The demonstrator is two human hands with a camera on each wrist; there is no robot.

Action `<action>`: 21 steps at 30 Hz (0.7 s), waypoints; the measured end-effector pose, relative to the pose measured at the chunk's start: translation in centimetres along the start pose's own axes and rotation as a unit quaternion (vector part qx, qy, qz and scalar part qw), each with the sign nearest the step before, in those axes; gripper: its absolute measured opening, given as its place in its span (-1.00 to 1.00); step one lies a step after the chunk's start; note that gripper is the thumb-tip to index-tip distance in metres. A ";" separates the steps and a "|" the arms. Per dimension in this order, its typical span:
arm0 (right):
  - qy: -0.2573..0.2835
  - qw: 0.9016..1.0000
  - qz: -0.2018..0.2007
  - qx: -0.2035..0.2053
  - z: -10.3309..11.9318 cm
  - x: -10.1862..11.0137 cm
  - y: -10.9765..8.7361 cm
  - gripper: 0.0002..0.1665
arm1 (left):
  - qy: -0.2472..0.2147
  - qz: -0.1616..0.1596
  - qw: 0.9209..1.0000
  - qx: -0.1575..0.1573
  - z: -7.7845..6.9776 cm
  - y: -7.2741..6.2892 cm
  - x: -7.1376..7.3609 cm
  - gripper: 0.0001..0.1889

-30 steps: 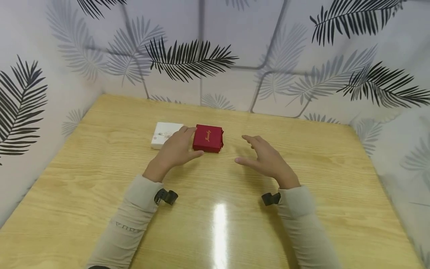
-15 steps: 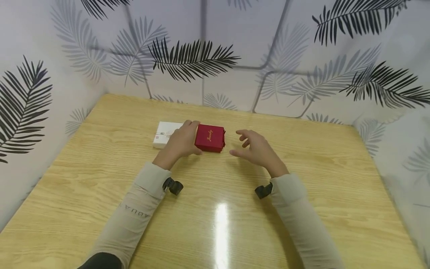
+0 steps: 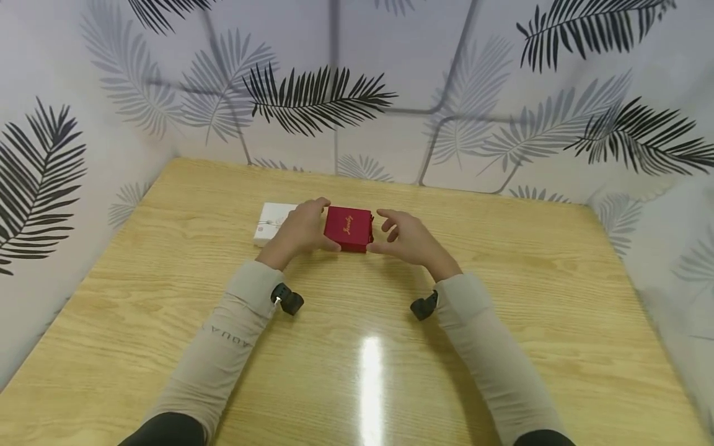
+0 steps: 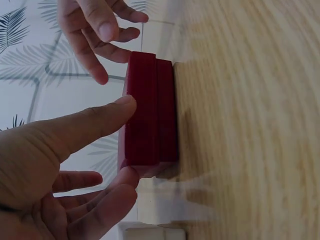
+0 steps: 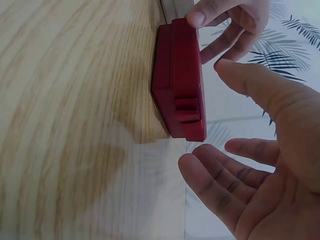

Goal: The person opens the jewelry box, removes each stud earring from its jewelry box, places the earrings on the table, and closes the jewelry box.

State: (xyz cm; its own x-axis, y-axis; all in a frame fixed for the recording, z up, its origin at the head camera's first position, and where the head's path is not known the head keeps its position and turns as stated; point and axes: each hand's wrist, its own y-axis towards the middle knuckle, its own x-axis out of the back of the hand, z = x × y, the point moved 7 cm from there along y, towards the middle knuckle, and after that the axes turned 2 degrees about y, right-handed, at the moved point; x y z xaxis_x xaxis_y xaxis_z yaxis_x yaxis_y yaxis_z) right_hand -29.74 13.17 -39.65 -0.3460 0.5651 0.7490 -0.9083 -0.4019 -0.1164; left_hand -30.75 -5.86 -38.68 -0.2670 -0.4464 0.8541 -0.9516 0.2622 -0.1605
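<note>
A small red jewelry box (image 3: pixel 348 228) with gold lettering on its lid lies flat on the table. My left hand (image 3: pixel 304 228) holds its left end, the thumb at the front edge and the other fingers around the left side and back. In the left wrist view the thumb (image 4: pixel 127 104) lies against the lid of the box (image 4: pixel 142 115). My right hand (image 3: pixel 409 238) is spread beside the right end, thumb near the front corner. A ribbon bow (image 5: pixel 187 110) shows on that end in the right wrist view, with the right fingers (image 5: pixel 215 180) just off it.
A white box (image 3: pixel 270 223) with a thin cord sits left of the red box, partly behind my left hand. The wooden table (image 3: pixel 334 322) meets a leaf-patterned wall covering (image 3: pixel 385 142) at the back and sides.
My left hand has moved onto the left end of the red box, its thumb now at the front edge. My right hand has come left, close to the right end. The boxes stay put.
</note>
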 end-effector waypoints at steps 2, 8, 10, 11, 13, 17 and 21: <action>0.005 1.000 0.007 -0.005 0.1 -0.1 0.4 0.03 | 0.000 0.007 1.000 0.005 0.2 0.3 0.1 0.06; 0.023 0.999 0.028 -0.013 -0.2 -0.8 1.2 0.08 | 0.020 0.032 0.999 0.013 0.5 0.9 0.3 0.06; 0.028 0.999 0.039 -0.019 -0.4 -1.2 1.5 0.10 | 0.027 0.038 0.999 0.019 0.6 1.0 0.3 0.05; 0.031 0.998 0.045 -0.023 -0.5 -1.4 1.6 0.11 | 0.030 0.041 0.999 0.021 0.6 1.0 0.2 0.04; 0.031 0.998 0.051 -0.029 -0.6 -1.6 1.7 0.13 | 0.032 0.046 0.998 0.020 0.6 1.2 0.1 0.06; 0.034 0.997 0.060 -0.035 -0.7 -2.0 2.1 0.20 | 0.025 0.057 0.998 0.014 0.4 1.6 -0.3 0.11; 0.040 0.996 0.066 -0.032 -0.7 -2.2 2.4 0.28 | 0.014 0.067 0.997 0.021 0.4 1.8 -0.7 0.12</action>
State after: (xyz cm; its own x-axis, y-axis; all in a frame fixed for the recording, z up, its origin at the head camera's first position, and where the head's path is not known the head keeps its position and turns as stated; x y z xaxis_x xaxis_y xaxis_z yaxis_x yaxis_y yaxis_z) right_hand -31.35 11.45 -42.06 -0.4794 0.5666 0.6702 -0.8655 -0.4315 -0.2543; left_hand -32.33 -5.38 -39.76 -0.3893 -0.3851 0.8368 -0.9129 0.2821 -0.2949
